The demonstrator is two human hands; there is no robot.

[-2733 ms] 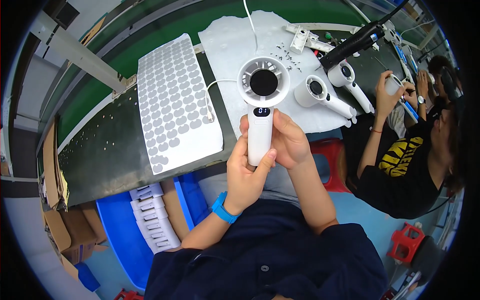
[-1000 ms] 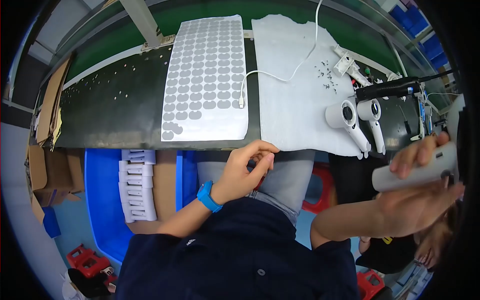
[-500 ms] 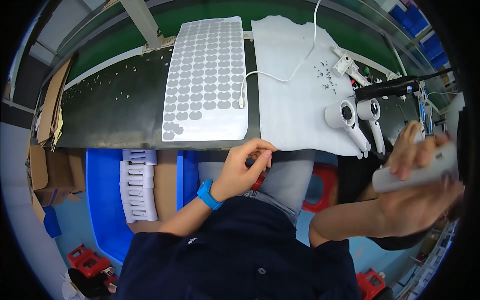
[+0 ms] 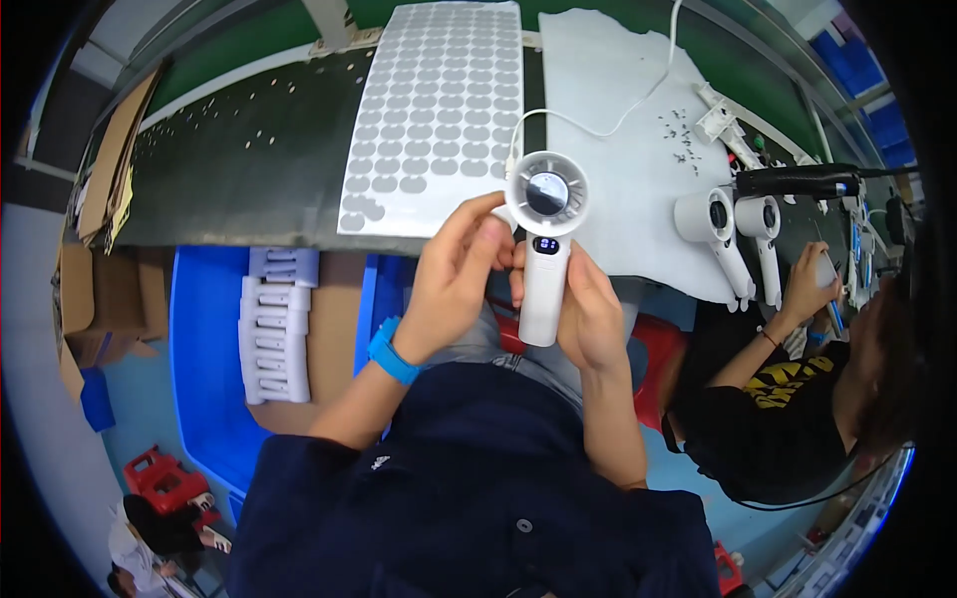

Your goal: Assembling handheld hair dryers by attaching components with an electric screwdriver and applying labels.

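A white handheld fan (image 4: 544, 299) stands upright in front of me, with a round, ribbed head and a small lit display on the handle. My right hand (image 4: 597, 321) is closed round its handle, thumb along the right side, fingertips partly showing on the left. Close beside the fan's left side, my left hand (image 4: 446, 289) has curled fingers, thumb and forefinger near the head. Whether it touches the fan or pinches something small is hidden. Two similar white fans, a nearer one (image 4: 713, 221) and another (image 4: 760, 227), lie to the right on a pale mat (image 4: 623, 239).
Left of the mat lies a sheet of grey stickers (image 4: 454, 189). A white cable (image 4: 588, 132) crosses to it. Small screws (image 4: 681, 140) and a black electric screwdriver (image 4: 797, 180) lie right. A blue bin (image 4: 214, 399) holds white parts (image 4: 274, 344). A co-worker (image 4: 778, 389) sits at right.
My right hand has come from the far right to the middle, bringing the handheld fan. My left hand has moved slightly left and up beside it. The co-worker is now in fuller view.
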